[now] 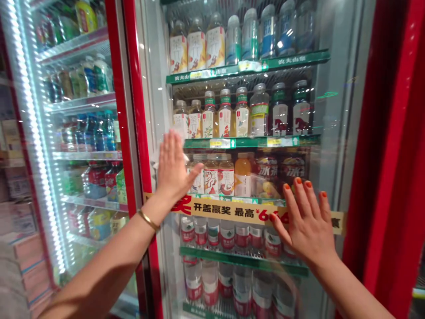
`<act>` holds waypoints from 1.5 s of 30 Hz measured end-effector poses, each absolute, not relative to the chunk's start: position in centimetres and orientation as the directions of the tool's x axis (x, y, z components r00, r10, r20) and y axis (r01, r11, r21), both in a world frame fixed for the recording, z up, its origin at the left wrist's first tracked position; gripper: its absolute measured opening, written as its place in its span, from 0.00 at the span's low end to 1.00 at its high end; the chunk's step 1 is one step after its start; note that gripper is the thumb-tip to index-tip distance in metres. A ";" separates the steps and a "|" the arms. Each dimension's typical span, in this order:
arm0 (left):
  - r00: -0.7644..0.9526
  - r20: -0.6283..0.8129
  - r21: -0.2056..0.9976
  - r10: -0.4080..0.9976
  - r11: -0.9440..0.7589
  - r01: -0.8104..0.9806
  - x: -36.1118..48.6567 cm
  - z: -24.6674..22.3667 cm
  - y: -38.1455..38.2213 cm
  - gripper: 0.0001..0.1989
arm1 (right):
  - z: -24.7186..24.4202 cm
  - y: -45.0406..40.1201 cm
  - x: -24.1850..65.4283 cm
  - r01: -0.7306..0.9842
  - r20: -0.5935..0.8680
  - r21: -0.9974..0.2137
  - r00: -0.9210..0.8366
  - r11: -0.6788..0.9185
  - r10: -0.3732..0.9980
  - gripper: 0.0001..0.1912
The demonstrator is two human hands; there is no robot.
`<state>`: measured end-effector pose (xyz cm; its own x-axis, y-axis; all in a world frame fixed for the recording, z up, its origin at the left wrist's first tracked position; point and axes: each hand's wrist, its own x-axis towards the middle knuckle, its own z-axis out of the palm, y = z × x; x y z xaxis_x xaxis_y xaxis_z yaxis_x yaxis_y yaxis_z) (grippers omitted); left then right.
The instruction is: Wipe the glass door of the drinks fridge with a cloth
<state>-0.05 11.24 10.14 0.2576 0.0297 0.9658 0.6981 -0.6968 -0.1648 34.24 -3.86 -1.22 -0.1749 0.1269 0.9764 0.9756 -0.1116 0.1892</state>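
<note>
At the closed, clear-glass cooler door (335,115), the left hand (172,175) lies straight-fingered over an apparent thin white sheet (181,133); the orange-nailed right hand (308,228) is splayed, empty. Plastic bottles (243,177) stand shelved behind; extent covered, cannot tell.

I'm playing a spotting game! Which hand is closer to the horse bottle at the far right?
Right. The right hand is almost straight below the horse bottle; the left hand is farther away, off to its left and a bit lower.
</note>
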 end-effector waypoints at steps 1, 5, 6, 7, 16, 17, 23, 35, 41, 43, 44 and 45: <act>0.373 0.928 -0.267 -0.005 -0.705 0.657 1.0 8.8 10.6 0.57 | -1.2 -3.9 34.3 0.975 0.975 0.193 -0.178 -0.109 0.133 0.49; 0.750 0.653 -0.609 -0.104 -0.662 0.437 0.4 5.1 9.7 0.58 | -1.2 -3.9 34.1 0.973 0.971 0.207 -0.191 -0.103 0.147 0.50; 0.718 0.692 -0.576 -0.075 -0.658 0.486 -0.5 6.1 10.1 0.56 | -1.2 -3.9 34.0 0.973 0.970 0.209 -0.194 -0.101 0.146 0.50; 0.624 0.781 -0.487 -0.036 -0.661 0.571 -1.3 7.8 10.6 0.54 | -1.2 -3.8 34.0 0.972 0.970 0.212 -0.197 -0.102 0.140 0.50; 0.741 0.655 -0.608 -0.147 -0.685 0.402 5.3 10.4 8.3 0.57 | -1.2 -4.0 34.1 0.972 0.971 0.210 -0.195 -0.102 0.137 0.49; 0.815 0.557 -0.674 -0.160 -0.660 0.331 4.7 9.1 8.1 0.55 | -1.2 -4.0 34.1 0.972 0.971 0.210 -0.194 -0.110 0.138 0.49; 0.478 0.876 -0.315 0.065 -0.674 0.668 1.9 18.8 10.1 0.48 | -1.2 -3.8 33.9 0.964 0.969 0.223 -0.204 -0.143 0.139 0.50; 0.798 0.566 -0.692 -0.210 -0.647 0.321 7.2 14.8 7.8 0.37 | -2.0 -4.0 33.9 0.975 0.988 0.138 -0.123 -0.172 0.095 0.51; 0.473 0.878 -0.364 -0.078 -0.751 0.551 13.7 23.4 7.0 0.37 | -3.0 -3.8 33.9 0.982 0.997 0.057 -0.045 -0.182 0.069 0.54; 0.620 0.758 -0.536 -0.203 -0.736 0.413 16.3 18.6 5.4 0.36 | -4.0 -3.9 34.2 0.980 0.998 0.045 -0.034 -0.193 0.060 0.53; 0.708 0.650 -0.637 -0.275 -0.705 0.311 16.5 15.2 4.7 0.35 | -4.6 -3.9 34.3 0.979 0.998 0.049 -0.038 -0.200 0.058 0.52; 0.781 0.539 -0.711 -0.316 -0.667 0.222 16.0 11.9 4.3 0.33 | -5.1 -4.0 34.5 0.977 0.997 0.056 -0.045 -0.206 0.056 0.51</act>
<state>15.96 4.32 11.86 0.7806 -0.3156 0.5395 0.2222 -0.6667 -0.7115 34.48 -4.01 -5.13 -0.0452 0.0565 0.9974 0.9769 -0.2064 0.0559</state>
